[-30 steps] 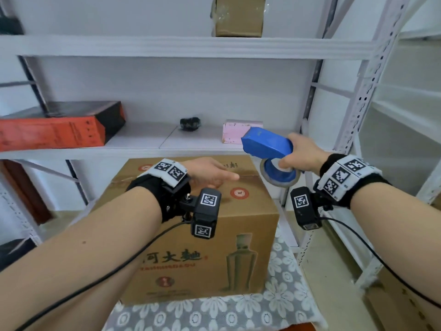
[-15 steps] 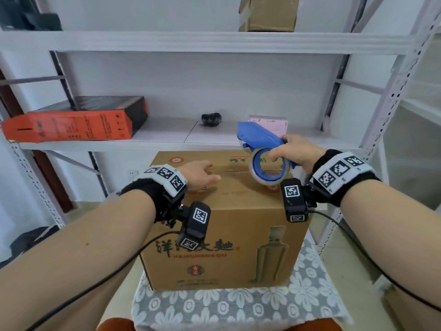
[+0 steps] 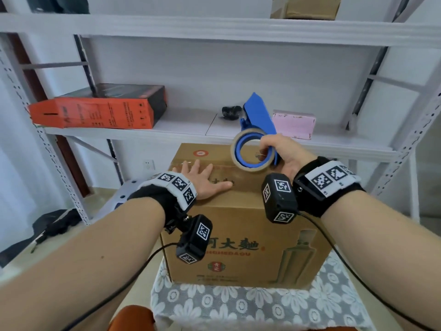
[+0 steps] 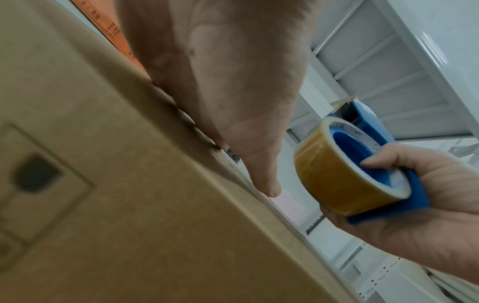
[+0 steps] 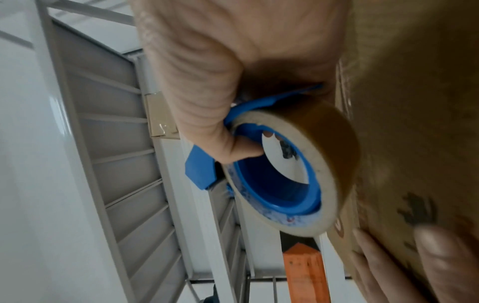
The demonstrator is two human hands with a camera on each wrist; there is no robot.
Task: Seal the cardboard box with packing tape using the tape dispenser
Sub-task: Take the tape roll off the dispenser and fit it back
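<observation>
A brown cardboard box with printed characters stands on a lace-covered stand. My left hand lies flat on its closed top with fingers spread; the left wrist view shows its palm pressed on the box edge. My right hand grips a blue tape dispenser holding a roll of tan packing tape, held just above the right part of the box top. The right wrist view shows fingers hooked through the roll of the dispenser, beside the box.
A white metal shelf rack stands right behind the box, holding an orange and black carton, a small black object and a pink box. Another cardboard box sits on the upper shelf. A lace cloth covers the stand.
My right hand has swung the dispenser from the right side to above the box top, tilting its blue body upward. My left hand has spread flat on the box. My view has shifted.
</observation>
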